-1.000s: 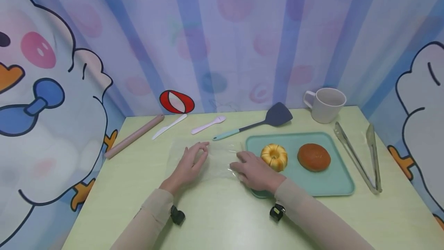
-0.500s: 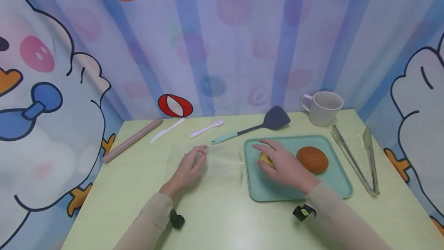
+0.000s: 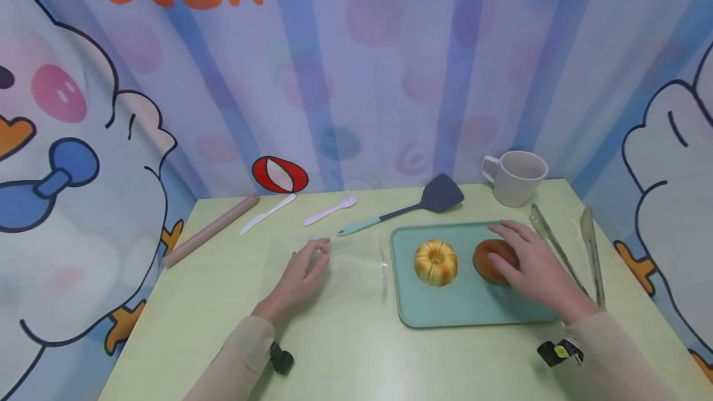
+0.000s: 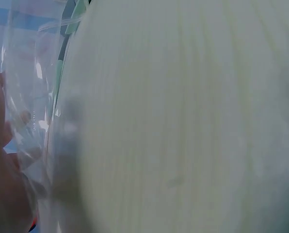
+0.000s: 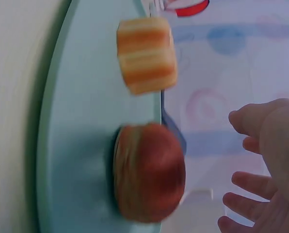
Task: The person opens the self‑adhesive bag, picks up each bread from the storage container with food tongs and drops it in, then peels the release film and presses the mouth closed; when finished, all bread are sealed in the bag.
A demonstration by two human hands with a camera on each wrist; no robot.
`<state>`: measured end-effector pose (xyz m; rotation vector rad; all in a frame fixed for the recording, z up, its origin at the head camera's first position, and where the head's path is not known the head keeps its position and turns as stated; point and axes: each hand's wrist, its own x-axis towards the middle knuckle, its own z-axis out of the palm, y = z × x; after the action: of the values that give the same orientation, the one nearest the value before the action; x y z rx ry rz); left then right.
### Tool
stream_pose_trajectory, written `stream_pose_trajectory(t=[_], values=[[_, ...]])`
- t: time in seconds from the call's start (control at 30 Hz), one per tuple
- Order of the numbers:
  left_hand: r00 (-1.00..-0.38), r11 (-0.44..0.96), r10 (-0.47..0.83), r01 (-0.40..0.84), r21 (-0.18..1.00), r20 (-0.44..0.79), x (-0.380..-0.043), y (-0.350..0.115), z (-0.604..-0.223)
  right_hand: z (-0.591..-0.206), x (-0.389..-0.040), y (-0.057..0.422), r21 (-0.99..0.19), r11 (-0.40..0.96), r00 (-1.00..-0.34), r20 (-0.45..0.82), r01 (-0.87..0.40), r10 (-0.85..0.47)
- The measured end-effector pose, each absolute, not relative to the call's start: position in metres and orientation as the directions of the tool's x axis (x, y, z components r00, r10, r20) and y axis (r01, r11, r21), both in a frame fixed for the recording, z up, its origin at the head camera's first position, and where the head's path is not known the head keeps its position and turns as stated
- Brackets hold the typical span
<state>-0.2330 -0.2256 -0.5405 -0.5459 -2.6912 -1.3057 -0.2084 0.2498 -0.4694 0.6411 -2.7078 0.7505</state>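
My left hand [image 3: 298, 274] holds the left part of a clear plastic bag [image 3: 356, 268], thumb and fingers curled at it. In the left wrist view, the bag's film [image 4: 35, 87] rises in front of the fingertips. My right hand [image 3: 537, 271] hovers over the round brown bun [image 3: 490, 258] on the green tray [image 3: 445, 314], fingers parted. The right wrist view shows that hand apart from the bun [image 5: 152, 174], with nothing between its fingers. A golden ridged ring-shaped bread [image 3: 436, 263] sits left of the bun.
Along the back lie a rolling pin [image 3: 211, 231], a white knife [image 3: 267, 214], a lilac spoon [image 3: 331, 210] and a dark spatula [image 3: 440, 194]. A mug [image 3: 518, 179] stands behind the tray. Metal tongs [image 3: 592, 252] lie to its right, partly behind my right hand.
My right hand has left the bag's right edge and moved right, past the ridged bread, to over the brown bun. My left hand stays at the bag.
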Motion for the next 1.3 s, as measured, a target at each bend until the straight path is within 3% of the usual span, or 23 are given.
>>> stream_pose_trajectory(t=[0.53,0.9,1.3], values=[[-0.946,0.569,0.267,0.307,0.763,0.182,-0.231,-0.225,-0.541,-0.502,-0.198,0.351,-0.436,0.879,-0.967,0.238,-0.193,-0.094],[-0.949,0.574,0.263,0.298,0.763,0.173,-0.229,-0.223,-0.542,-0.513,-0.197,0.370,-0.448,0.894,-1.000,-0.011,-0.008,-0.015],[-0.948,0.582,0.263,0.305,0.754,0.180,-0.231,-0.223,-0.542,-0.522,-0.199,0.381,-0.441,0.895,-0.998,-0.029,0.062,0.055]])
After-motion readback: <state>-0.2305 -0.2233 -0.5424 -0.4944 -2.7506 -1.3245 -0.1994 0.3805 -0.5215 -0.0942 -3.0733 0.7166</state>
